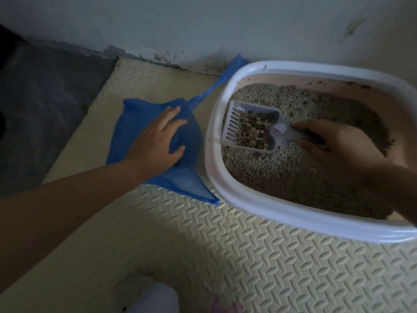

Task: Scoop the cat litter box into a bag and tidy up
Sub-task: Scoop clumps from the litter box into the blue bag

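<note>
A white-rimmed litter box [228, 184] with pinkish inner walls stands at the right, full of grey-brown litter [293, 175]. My right hand [338, 147] grips the handle of a pale slotted scoop [234, 123] inside the box; the scoop carries a heap of clumped litter. Left of the box a blue plastic bag [135, 123] lies flat on the mat, one handle stretched toward the wall. My left hand [158, 141] rests on the bag with fingers spread and relaxed.
Cream foam mat [248, 256] with a raised tread pattern covers the floor. A dark grey floor area [45, 109] lies at the left beyond the mat's edge. The stained wall [180, 30] runs close behind box and bag. Pale fabric [155, 299] shows at the bottom edge.
</note>
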{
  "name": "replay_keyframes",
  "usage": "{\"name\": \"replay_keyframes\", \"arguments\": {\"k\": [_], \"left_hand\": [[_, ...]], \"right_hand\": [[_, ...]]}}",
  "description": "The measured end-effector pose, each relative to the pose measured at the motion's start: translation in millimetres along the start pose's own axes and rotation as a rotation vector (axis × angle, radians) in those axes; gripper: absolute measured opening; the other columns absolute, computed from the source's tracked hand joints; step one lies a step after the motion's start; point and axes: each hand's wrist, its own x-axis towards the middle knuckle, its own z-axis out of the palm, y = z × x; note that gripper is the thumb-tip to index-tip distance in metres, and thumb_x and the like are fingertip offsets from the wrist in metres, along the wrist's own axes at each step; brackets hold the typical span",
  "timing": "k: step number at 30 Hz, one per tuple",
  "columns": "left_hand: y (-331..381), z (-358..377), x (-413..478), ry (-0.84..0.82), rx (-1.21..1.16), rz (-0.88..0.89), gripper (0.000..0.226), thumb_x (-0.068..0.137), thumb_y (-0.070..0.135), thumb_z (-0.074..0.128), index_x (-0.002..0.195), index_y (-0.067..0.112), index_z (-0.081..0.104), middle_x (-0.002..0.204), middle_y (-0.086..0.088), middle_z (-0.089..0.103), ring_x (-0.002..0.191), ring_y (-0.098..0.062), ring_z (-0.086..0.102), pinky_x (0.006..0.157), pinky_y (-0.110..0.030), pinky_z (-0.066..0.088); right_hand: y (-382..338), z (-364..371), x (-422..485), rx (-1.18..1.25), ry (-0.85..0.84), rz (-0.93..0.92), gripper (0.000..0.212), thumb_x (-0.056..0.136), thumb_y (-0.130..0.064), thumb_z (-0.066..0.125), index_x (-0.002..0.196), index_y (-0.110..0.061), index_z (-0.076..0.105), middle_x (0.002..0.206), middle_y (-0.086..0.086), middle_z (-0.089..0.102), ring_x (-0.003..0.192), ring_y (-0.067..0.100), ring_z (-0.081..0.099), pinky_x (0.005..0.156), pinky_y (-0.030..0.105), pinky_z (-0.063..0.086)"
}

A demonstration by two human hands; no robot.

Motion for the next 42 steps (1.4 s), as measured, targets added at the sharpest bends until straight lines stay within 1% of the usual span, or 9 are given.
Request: {"name": "replay_keyframes", "arguments": {"k": [8,11,13,19,23,27,32,38,42], "left_hand": [[-25,-5,-20,-0.044,0.1,-0.057,0.048,0.077,0.024,0.074,0.12,0.012,0.056,0.124,-0.006,0.05,0.106,-0.027,0.055,0.081,-0.041,0.051],[-25,-9,-16,-0.067,0.077,-0.086,0.039,0.083,0.017,0.067,0.119,0.014,0.055,0.116,-0.004,0.051,0.083,-0.019,0.054,0.064,-0.031,0.044],[-27,-12,-13,-0.072,0.007,-0.13,0.036,0.085,0.008,0.061,0.119,0.015,0.053,0.117,-0.003,0.05,0.072,-0.013,0.05,0.061,-0.027,0.036],[-32,-29,-10,0.033,-0.069,-0.144,0.029,0.087,0.001,0.055,0.114,0.012,0.057,0.117,-0.002,0.051,0.073,-0.007,0.046,0.064,-0.011,0.031],[-40,-40,-11,0.032,-0.054,-0.114,0.027,0.088,0.001,0.053,0.108,0.014,0.065,0.107,-0.002,0.051,0.07,-0.009,0.046,0.062,-0.013,0.031],[-49,-45,-13,-0.051,-0.029,-0.142,0.04,0.092,0.002,0.049,0.129,0.011,0.057,0.115,-0.003,0.052,0.089,-0.004,0.044,0.069,-0.006,0.028],[-54,-50,-16,-0.037,-0.027,-0.145,0.047,0.09,0.001,0.049,0.137,0.007,0.047,0.118,-0.003,0.05,0.088,0.0,0.04,0.07,-0.007,0.027],[-61,-51,-17,0.008,-0.064,-0.181,0.052,0.084,0.0,0.056,0.136,0.006,0.048,0.117,-0.006,0.051,0.085,-0.001,0.04,0.071,-0.008,0.027],[-60,-52,-17,0.011,-0.082,-0.17,0.053,0.084,0.001,0.058,0.136,0.005,0.048,0.119,-0.006,0.051,0.086,0.001,0.039,0.073,-0.006,0.028]], "right_hand": [[-34,6,31,-0.01,-0.058,-0.084,0.037,0.086,-0.022,0.064,0.122,-0.018,0.06,0.094,0.003,0.067,0.068,0.019,0.056,0.059,0.027,0.039],[-43,9,39,-0.006,-0.073,-0.11,0.037,0.085,-0.024,0.063,0.122,-0.019,0.06,0.091,0.002,0.066,0.065,0.013,0.05,0.058,0.026,0.037],[-48,11,44,0.001,-0.08,-0.119,0.036,0.085,-0.024,0.063,0.121,-0.02,0.06,0.09,0.0,0.066,0.065,0.014,0.051,0.058,0.027,0.04],[-62,14,58,0.004,-0.117,-0.132,0.04,0.084,-0.034,0.057,0.122,-0.025,0.056,0.088,-0.004,0.068,0.064,0.019,0.06,0.058,0.032,0.049],[-74,15,71,-0.025,-0.176,-0.174,0.034,0.082,-0.04,0.053,0.114,-0.027,0.057,0.085,-0.005,0.07,0.066,0.02,0.065,0.057,0.031,0.05],[-93,20,92,-0.141,-0.18,-0.26,0.028,0.085,-0.035,0.057,0.111,-0.026,0.062,0.087,-0.003,0.07,0.071,0.024,0.065,0.057,0.025,0.037],[-136,28,124,-0.268,-0.16,-0.297,0.026,0.088,-0.036,0.055,0.114,-0.031,0.061,0.102,-0.002,0.066,0.092,0.028,0.064,0.069,0.034,0.05],[-172,47,151,-0.578,-0.209,-0.361,0.02,0.092,-0.022,0.049,0.109,-0.023,0.06,0.094,-0.003,0.056,0.09,0.023,0.062,0.051,0.027,0.025],[-170,57,153,-0.547,-0.177,-0.409,0.027,0.084,-0.01,0.053,0.107,-0.02,0.062,0.087,-0.002,0.054,0.086,0.025,0.061,0.055,0.029,0.026]]}}
